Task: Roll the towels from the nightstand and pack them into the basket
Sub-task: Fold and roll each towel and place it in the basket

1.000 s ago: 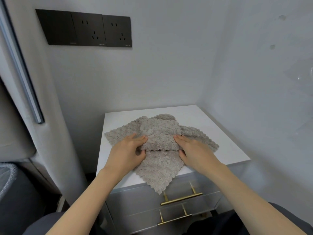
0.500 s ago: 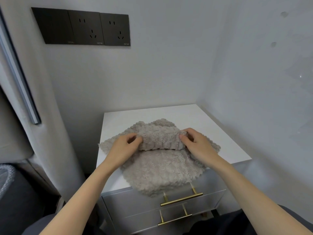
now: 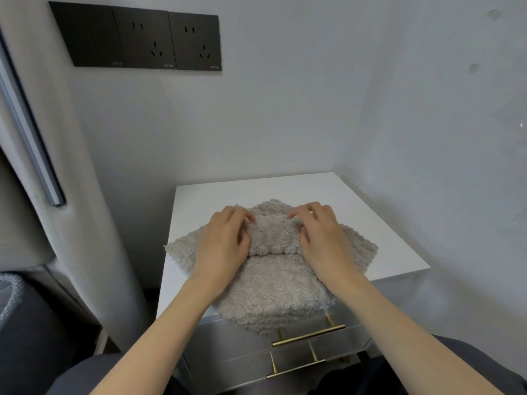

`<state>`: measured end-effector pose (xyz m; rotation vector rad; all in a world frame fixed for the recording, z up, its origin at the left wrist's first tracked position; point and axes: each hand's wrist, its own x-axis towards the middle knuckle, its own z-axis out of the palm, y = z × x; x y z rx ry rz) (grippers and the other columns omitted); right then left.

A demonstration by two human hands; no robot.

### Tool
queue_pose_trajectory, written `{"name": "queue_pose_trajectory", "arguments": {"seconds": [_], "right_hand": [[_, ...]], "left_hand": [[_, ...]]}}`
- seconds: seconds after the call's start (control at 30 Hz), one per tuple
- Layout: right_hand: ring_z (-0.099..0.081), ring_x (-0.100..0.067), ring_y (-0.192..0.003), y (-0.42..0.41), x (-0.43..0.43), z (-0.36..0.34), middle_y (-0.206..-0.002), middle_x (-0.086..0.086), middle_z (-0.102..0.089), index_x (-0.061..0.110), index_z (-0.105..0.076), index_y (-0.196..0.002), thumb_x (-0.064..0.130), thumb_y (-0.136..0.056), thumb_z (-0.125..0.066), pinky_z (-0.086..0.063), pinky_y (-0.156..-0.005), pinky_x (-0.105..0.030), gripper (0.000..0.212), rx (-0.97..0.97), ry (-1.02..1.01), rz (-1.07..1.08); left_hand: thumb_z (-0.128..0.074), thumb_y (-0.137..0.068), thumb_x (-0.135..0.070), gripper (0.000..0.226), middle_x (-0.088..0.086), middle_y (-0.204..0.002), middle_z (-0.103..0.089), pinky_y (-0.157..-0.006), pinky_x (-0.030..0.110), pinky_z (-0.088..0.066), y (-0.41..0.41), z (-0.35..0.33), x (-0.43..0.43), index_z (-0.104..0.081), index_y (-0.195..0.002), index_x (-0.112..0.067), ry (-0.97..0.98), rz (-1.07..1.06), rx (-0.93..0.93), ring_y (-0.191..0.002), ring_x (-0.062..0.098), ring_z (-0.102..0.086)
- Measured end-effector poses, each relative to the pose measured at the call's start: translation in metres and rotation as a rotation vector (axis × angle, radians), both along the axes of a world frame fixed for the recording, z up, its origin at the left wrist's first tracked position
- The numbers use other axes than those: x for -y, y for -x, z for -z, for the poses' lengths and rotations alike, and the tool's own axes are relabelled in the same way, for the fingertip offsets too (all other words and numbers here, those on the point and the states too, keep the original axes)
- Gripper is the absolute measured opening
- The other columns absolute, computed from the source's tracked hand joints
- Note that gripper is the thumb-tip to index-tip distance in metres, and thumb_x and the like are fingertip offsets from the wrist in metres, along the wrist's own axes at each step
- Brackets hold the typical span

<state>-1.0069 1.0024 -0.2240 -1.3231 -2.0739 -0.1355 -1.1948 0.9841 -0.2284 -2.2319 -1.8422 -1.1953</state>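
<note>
Looking down, head view: grey fleecy towel (image 3: 273, 283) lies diamond-wise on the white nightstand (image 3: 285, 189), its near corner drooping over the front edge, just above the brass drawer handles (image 3: 308, 334). The towel's middle is bunched into a short roll. Left hand (image 3: 225, 243) and right hand (image 3: 322, 240) each grasp one end of that roll, fingers curled over the top. Fingertips are blurred and the roll ends are hidden under the palms. A pale meshy object (image 3: 7, 295) is cut off at the left edge; can't identify it.
</note>
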Motion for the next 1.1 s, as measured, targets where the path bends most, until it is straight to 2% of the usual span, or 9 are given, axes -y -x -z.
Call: {"name": "queue_pose_trajectory", "arguments": {"seconds": [0.27, 0.37, 0.47, 0.53, 0.67, 0.77, 0.87, 0.97, 1.1], "right_hand": [[-0.068, -0.024, -0.091, 0.003, 0.007, 0.008, -0.104, 0.000, -0.074, 0.012, -0.076, -0.102, -0.009, -0.054, -0.082, -0.055, -0.077, -0.040, 0.053, 0.270, -0.164, -0.106], [-0.067, -0.020, -0.103, -0.001, 0.007, 0.012, -0.112, 0.005, -0.071, 0.017, -0.072, -0.113, 0.004, -0.067, -0.080, -0.049, -0.094, -0.039, 0.048, 0.328, -0.108, -0.044], [-0.044, -0.011, -0.133, -0.007, 0.006, 0.013, -0.139, 0.009, -0.051, 0.024, -0.051, -0.138, 0.027, -0.091, -0.052, -0.018, -0.116, -0.032, 0.047, 0.357, 0.056, -0.015], [-0.031, -0.006, -0.140, -0.012, 0.005, 0.013, -0.148, 0.011, -0.039, 0.025, -0.039, -0.145, 0.032, -0.094, -0.043, -0.004, -0.116, -0.024, 0.051, 0.355, 0.112, -0.030], [-0.027, -0.006, -0.141, -0.019, 0.004, 0.012, -0.153, 0.013, -0.033, 0.029, -0.031, -0.149, 0.030, -0.097, -0.045, -0.016, -0.110, -0.019, 0.054, 0.294, 0.199, -0.079], [-0.038, -0.012, -0.133, -0.023, 0.000, 0.009, -0.147, 0.009, -0.042, 0.028, -0.036, -0.146, 0.022, -0.098, -0.047, -0.038, -0.102, -0.027, 0.050, 0.214, 0.250, -0.103], [-0.046, -0.014, -0.115, -0.022, -0.010, 0.003, -0.125, 0.004, -0.055, 0.025, -0.046, -0.138, 0.023, -0.098, -0.047, -0.038, -0.092, -0.028, 0.040, 0.051, 0.408, -0.134], [-0.042, -0.013, -0.072, -0.017, -0.020, -0.001, -0.078, 0.003, -0.048, 0.013, -0.056, -0.098, 0.025, -0.098, -0.045, -0.031, -0.065, -0.030, 0.016, -0.092, 0.485, -0.120], [-0.035, -0.015, -0.062, -0.009, -0.029, -0.006, -0.073, -0.003, -0.040, 0.009, -0.042, -0.081, 0.028, -0.099, -0.044, -0.025, -0.057, -0.032, 0.026, -0.251, 0.599, -0.088]], "left_hand": [[-0.074, -0.069, 0.008, 0.024, 0.007, -0.084, -0.072, -0.062, 0.040, -0.055, -0.008, 0.004, 0.004, -0.076, -0.088, -0.007, -0.122, 0.058, -0.235, -0.075, 0.030, -0.067], [-0.072, -0.071, -0.001, 0.030, 0.004, -0.097, -0.073, -0.075, 0.037, -0.055, -0.006, 0.009, 0.009, -0.074, -0.100, -0.009, -0.118, 0.045, -0.280, -0.087, 0.027, -0.069], [-0.060, -0.083, -0.023, 0.046, -0.006, -0.133, -0.057, -0.108, 0.034, -0.035, 0.002, 0.013, 0.011, -0.060, -0.129, -0.019, 0.045, 0.022, -0.300, -0.126, 0.018, -0.051], [-0.055, -0.087, -0.030, 0.052, -0.014, -0.143, -0.044, -0.113, 0.029, -0.025, 0.009, 0.014, 0.011, -0.048, -0.139, -0.027, 0.118, 0.039, -0.279, -0.137, 0.011, -0.036], [-0.054, -0.089, -0.027, 0.052, -0.020, -0.143, -0.042, -0.106, 0.027, -0.034, 0.014, 0.014, 0.011, -0.044, -0.140, -0.034, 0.162, 0.049, -0.206, -0.138, 0.006, -0.031], [-0.056, -0.087, -0.021, 0.049, -0.016, -0.136, -0.053, -0.098, 0.029, -0.043, 0.017, 0.011, 0.006, -0.051, -0.134, -0.032, 0.194, 0.068, -0.112, -0.129, 0.007, -0.043], [-0.056, -0.089, -0.021, 0.038, -0.012, -0.121, -0.063, -0.091, 0.031, -0.047, 0.019, 0.005, -0.004, -0.060, -0.126, -0.028, 0.241, 0.128, 0.038, -0.112, 0.011, -0.056], [-0.053, -0.092, -0.026, 0.014, -0.015, -0.092, -0.066, -0.070, 0.027, -0.043, 0.020, 0.002, -0.013, -0.063, -0.094, -0.035, 0.351, 0.152, 0.201, -0.084, 0.006, -0.058], [-0.050, -0.095, -0.028, 0.029, -0.003, -0.064, -0.044, -0.058, 0.030, -0.028, 0.018, 0.000, -0.026, -0.042, -0.069, -0.017, 0.449, 0.113, 0.367, -0.059, 0.015, -0.041]]}}
